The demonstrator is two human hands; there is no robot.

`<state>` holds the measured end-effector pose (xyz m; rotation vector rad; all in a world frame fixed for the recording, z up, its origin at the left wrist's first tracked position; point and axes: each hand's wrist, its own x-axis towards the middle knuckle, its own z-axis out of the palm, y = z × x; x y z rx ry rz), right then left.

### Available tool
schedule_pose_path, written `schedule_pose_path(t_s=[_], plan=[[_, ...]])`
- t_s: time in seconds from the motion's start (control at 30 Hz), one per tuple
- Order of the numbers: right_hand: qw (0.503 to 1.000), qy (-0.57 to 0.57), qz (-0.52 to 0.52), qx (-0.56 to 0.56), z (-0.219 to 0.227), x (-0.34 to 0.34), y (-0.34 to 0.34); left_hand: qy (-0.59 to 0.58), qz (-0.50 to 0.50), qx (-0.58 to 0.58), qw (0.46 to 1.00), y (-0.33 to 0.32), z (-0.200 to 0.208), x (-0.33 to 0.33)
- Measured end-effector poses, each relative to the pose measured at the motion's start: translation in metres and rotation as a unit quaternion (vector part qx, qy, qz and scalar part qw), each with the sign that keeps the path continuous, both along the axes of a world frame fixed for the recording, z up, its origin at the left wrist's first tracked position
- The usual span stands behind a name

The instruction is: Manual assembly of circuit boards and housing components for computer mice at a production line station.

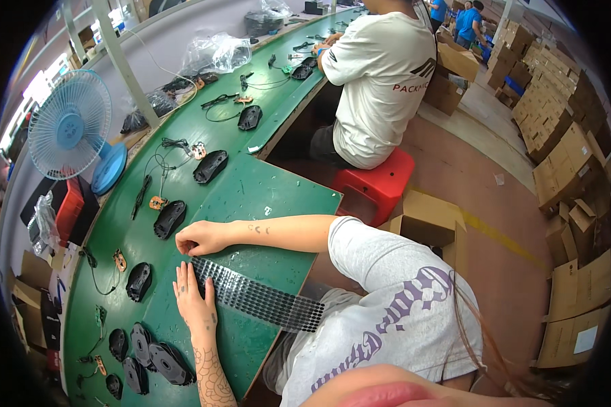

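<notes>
A long clear sheet [258, 292] with rows of small black dots, like stick-on pads, lies across the green board and hangs over its near edge. My left hand [195, 302] rests flat by the sheet's far end, its fingers stretched and its thumb lying on the strip. Just beyond that end is my right hand [204, 237], fingertips pinched together; anything between them is hidden or too small to make out. Close to the right hand sits a black mouse shell [170, 219]. Another mouse shell [139, 281] lies past the left hand, and several dark shells [168, 363] are bunched near my left forearm.
More mouse shells [210, 167], cables and small orange circuit boards [157, 203] line the green bench [183, 129]. A blue fan [70, 129] stands behind it. A co-worker [380, 81] sits on a red stool [377, 180]. Cardboard boxes [580, 285] fill the right side.
</notes>
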<state>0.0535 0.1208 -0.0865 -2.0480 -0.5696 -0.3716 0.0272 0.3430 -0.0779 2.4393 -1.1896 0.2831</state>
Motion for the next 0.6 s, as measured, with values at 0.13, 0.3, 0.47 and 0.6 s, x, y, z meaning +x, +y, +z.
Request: schedule_pose_path(t_s=[0.13,0.3,0.47,0.6], plan=[[1.0,0.008,0.002,-0.007,0.002,-0.0006,0.0007,-0.002,0.001,0.002,1.0,0.0004,-0.0003,0.0007],[1.0,-0.013,0.006,-0.021,0.0012,0.0033,0.0028,0.0,0.01,0.007,1.0,0.0011,0.0017,0.004],[0.998,-0.052,0.012,-0.037,0.002,0.0051,0.0009,-0.002,0.009,-0.01,1.0,0.0009,0.0076,0.0041],[0.994,-0.091,0.022,-0.049,-0.0021,0.0028,0.0048,-0.01,-0.007,-0.003,1.0,0.0067,0.001,0.0055]])
